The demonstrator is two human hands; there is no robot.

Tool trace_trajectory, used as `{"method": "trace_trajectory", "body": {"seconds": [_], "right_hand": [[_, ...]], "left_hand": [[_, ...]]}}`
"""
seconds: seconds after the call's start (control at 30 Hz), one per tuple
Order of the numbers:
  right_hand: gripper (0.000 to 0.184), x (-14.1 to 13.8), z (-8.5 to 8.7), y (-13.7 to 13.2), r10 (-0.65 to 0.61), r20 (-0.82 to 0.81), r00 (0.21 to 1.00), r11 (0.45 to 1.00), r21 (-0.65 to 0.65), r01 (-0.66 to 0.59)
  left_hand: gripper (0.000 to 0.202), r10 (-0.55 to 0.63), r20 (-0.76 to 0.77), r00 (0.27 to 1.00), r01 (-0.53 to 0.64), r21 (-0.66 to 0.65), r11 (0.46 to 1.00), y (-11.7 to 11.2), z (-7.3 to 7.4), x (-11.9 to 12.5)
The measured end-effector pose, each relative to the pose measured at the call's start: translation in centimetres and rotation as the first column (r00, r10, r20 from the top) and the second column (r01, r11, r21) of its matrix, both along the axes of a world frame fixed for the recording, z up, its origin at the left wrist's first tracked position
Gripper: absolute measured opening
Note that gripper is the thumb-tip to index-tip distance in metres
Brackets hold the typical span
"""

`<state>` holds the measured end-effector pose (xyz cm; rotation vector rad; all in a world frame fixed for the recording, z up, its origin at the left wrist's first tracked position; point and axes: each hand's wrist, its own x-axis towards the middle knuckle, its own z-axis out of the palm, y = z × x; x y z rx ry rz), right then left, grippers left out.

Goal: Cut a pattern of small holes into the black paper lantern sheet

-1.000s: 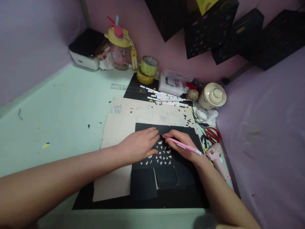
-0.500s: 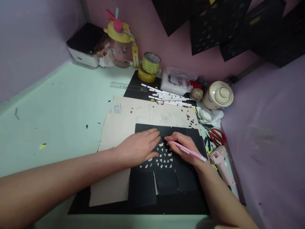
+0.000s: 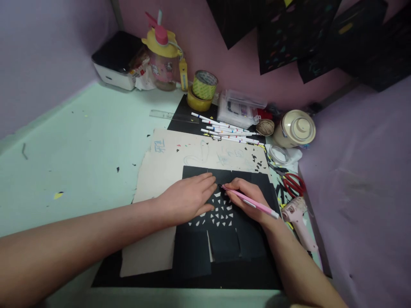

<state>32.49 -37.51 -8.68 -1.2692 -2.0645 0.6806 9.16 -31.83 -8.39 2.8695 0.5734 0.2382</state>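
Note:
My left hand [image 3: 192, 196] lies flat with fingers extended on the black paper [image 3: 192, 252], pressing on its left part. In my right hand [image 3: 248, 194] is a slim pink pen-shaped craft knife [image 3: 253, 203], held in a writing grip. Its dark tip meets the paper just right of my left fingertips; the tip's exact form is too small to make out. Below it, many small triangular and angular holes [image 3: 221, 216] pierce the black paper, showing pale board beneath. Slits and flaps mark the paper's lower part.
Under the paper lies a beige board [image 3: 147, 239] on a black sheet. White markers [image 3: 229, 130], tape rolls [image 3: 204, 87], a clear box [image 3: 239, 109] and a bottle [image 3: 163, 64] stand behind. Red-handled scissors [image 3: 293, 185], a pink glue gun [image 3: 298, 220] and a lidded jar [image 3: 297, 128] sit right.
Both hands and the knife stay almost exactly where they were. The whole view has shifted very slightly, with the background a few pixels further right.

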Motion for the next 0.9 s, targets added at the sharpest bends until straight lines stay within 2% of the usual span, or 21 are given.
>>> {"method": "trace_trajectory", "body": {"seconds": [0.33, 0.9], "right_hand": [[0.006, -0.2, 0.23, 0.03, -0.014, 0.017, 1.0, 1.0, -0.005, 0.014], [0.009, -0.22, 0.17, -0.03, -0.011, 0.031, 0.999, 1.0, -0.01, 0.011]], "left_hand": [[0.053, 0.002, -0.031, 1.0, -0.001, 0.025, 1.0, 0.06, 0.07, -0.05], [0.054, 0.001, -0.047, 0.999, 0.0, 0.009, 1.0, 0.01, 0.21, -0.02]]}}
